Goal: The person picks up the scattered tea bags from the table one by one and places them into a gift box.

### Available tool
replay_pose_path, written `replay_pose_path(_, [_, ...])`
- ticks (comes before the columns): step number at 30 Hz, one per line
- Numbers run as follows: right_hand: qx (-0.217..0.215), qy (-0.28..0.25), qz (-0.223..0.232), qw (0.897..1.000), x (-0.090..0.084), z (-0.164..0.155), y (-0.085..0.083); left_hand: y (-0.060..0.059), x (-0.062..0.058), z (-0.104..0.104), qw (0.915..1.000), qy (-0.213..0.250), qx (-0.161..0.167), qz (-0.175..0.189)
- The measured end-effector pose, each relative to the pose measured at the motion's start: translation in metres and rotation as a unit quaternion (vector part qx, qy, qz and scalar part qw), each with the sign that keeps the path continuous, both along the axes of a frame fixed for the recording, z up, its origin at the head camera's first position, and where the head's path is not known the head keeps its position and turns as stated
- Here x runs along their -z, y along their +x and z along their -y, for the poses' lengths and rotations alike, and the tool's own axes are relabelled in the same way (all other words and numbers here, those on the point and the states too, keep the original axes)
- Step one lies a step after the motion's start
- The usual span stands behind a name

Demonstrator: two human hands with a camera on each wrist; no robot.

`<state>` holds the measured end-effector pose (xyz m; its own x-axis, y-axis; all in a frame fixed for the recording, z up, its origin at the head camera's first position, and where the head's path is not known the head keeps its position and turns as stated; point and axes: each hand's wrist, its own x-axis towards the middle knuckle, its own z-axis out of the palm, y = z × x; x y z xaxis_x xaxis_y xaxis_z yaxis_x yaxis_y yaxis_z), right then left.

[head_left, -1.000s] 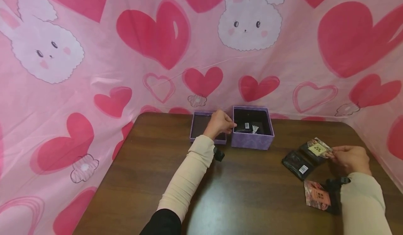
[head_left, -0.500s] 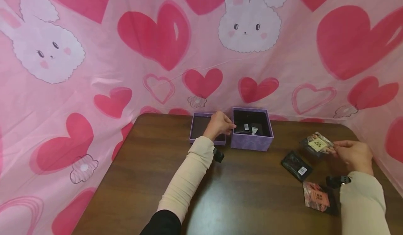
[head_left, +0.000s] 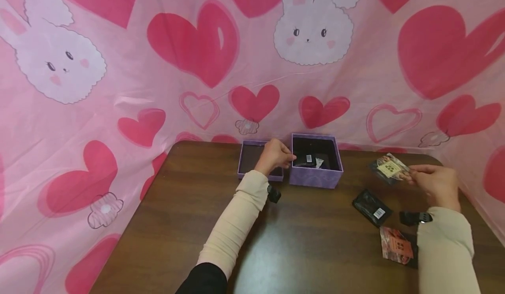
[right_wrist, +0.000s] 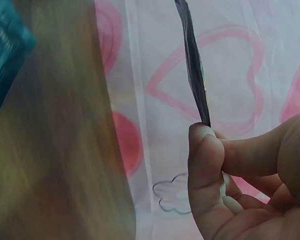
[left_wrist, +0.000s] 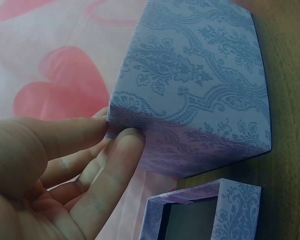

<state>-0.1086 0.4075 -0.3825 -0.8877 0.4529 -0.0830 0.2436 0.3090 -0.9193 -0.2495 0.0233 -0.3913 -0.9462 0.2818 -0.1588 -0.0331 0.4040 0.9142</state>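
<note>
While the left hand pinches the edge of the purple box, the right hand pinches a yellow-labelled packet above the worktop, right of the box; a black packet and red-labelled packet lie nearby.

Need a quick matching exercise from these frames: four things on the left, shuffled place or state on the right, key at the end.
Column 1
1. Yellow-label packet
2. Orange-label packet
3. Purple box
4. Shallow purple tray

Column 2
A. Pinched at one corner by the left hand
B. On the table, partly behind the right sleeve in the head view
C. On the table, partly behind the left hand in the head view
D. Held between thumb and finger of the right hand

Pairs: 1-D, 2-B, 3-A, 4-C
</note>
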Motion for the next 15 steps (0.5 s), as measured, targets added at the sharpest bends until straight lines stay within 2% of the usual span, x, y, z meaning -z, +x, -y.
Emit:
replay_pose_path(3, [0.005, -0.001, 0.002, 1.000, -0.003, 0.009, -0.006, 0.000, 0.000, 0.001, 1.0000, 0.002, -0.001, -0.001])
replay_pose_path(9, [0.001, 0.070, 0.018, 0.997, -0.008, 0.028, -0.018, 0.001, 0.000, 0.001, 1.0000, 0.005, -0.005, 0.003])
replay_pose_path(15, [-0.006, 0.127, 0.008, 0.992, -0.011, 0.049, -0.029, 0.001, 0.000, 0.000, 0.9999, 0.014, -0.007, 0.004])
